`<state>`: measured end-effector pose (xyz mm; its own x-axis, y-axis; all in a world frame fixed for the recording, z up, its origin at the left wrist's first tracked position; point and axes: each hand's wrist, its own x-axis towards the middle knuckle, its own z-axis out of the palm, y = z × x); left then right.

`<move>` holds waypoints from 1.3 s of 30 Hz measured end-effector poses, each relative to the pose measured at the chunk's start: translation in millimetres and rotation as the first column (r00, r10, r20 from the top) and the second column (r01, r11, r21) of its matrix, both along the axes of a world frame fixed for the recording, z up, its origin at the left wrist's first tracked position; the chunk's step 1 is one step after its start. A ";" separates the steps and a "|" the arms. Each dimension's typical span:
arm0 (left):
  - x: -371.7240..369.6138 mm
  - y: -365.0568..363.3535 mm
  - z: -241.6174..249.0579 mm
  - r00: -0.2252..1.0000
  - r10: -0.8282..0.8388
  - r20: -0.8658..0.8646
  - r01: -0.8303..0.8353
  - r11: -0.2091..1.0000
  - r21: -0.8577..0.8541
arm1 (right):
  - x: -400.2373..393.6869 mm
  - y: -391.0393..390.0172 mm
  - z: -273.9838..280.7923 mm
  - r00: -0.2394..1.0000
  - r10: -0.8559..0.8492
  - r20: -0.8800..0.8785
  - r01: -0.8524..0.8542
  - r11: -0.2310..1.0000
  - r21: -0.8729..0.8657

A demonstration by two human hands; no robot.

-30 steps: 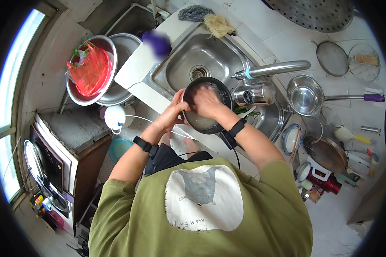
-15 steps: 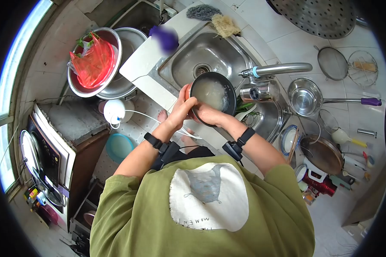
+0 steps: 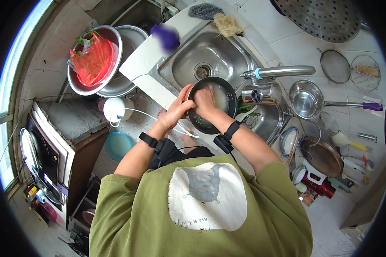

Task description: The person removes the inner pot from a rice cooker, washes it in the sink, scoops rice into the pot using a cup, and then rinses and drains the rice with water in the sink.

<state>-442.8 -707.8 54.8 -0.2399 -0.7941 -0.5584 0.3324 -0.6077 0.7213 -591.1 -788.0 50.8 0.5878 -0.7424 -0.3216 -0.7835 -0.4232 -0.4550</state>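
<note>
My left hand (image 3: pixel 179 107) grips the left rim of a black cooking pot (image 3: pixel 231 102), thumb over the edge and fingers along its reddish outer side. Cloudy whitish water (image 3: pixel 221 97) fills part of the pot. My right hand (image 3: pixel 204 102) reaches down inside it, with the fingers in the water and mostly hidden. The pot is held over the near edge of a steel sink (image 3: pixel 182 55), just below the drain. A faucet (image 3: pixel 287 70) extends to the right of the pot.
Green leafy stalks and a white spoon (image 3: pixel 246 113) lie at the second basin (image 3: pixel 266 128). A steel saucepan (image 3: pixel 306 99) stands at right. On the left, a metal bowl (image 3: pixel 119 47) holds a red plastic bag (image 3: pixel 92 62). Scrubbers (image 3: pixel 226 25) sit behind the sink.
My right hand has moved from the pot's near rim into the cloudy water. My left hand keeps its hold on the rim, and the pot has shifted slightly downward in view.
</note>
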 end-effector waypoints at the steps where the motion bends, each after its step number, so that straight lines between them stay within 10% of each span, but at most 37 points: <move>1: -0.4 -0.2 -1.1 0.999 0.036 -0.008 -0.036 0.999 -0.016 | -5.8 -4.1 -2.8 0.997 0.072 -0.036 -0.074 0.994 -0.075; 5: -5.0 1.8 -5.7 0.995 0.101 -0.012 -0.101 0.995 -0.008 | -27.6 0.3 1.6 0.996 -0.025 -0.089 -0.001 0.960 -0.281; 11: -12.5 1.4 1.0 0.984 0.173 -0.041 -0.172 0.985 0.026 | -51.5 17.9 26.0 0.977 -0.027 -0.212 0.067 0.981 0.182; 16: -18.3 -1.2 3.7 0.978 0.207 -0.022 -0.206 0.978 0.035 | -32.7 25.8 9.1 0.994 -0.032 0.106 -0.022 0.878 0.477; 19: -18.7 -2.6 5.7 0.978 0.207 -0.011 -0.207 0.977 0.045 | -14.8 33.7 -0.4 0.893 -0.278 0.354 -0.018 0.764 0.645; 22: -14.2 -2.3 5.5 0.984 0.177 -0.001 -0.177 0.983 0.039 | -3.5 33.8 -10.3 0.845 -0.487 0.223 0.175 0.645 0.744; 28: -6.1 -4.5 14.0 0.998 0.051 0.020 -0.052 0.997 0.058 | 10.5 10.0 12.4 0.958 -0.261 -0.121 0.287 0.887 0.361; 34: -1.8 -6.4 8.2 0.999 0.046 0.005 -0.046 0.999 0.007 | -5.5 -1.9 -11.9 0.997 -0.008 0.080 0.013 0.998 -0.065; 36: -3.6 -6.3 5.6 0.996 0.086 -0.015 -0.086 0.996 0.000 | -23.5 -6.8 -7.6 0.983 0.123 -0.140 -0.158 0.947 -0.279; 39: -10.3 -3.5 3.4 0.992 0.126 -0.004 -0.126 0.992 0.015 | -43.7 -5.9 3.3 0.991 -0.046 -0.123 0.031 0.992 -0.119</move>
<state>-453.1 -711.4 58.1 -0.1410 -0.8101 -0.5691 0.4105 -0.5709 0.7110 -634.7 -793.9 54.1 0.5185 -0.8005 -0.3006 -0.8479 -0.4359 -0.3017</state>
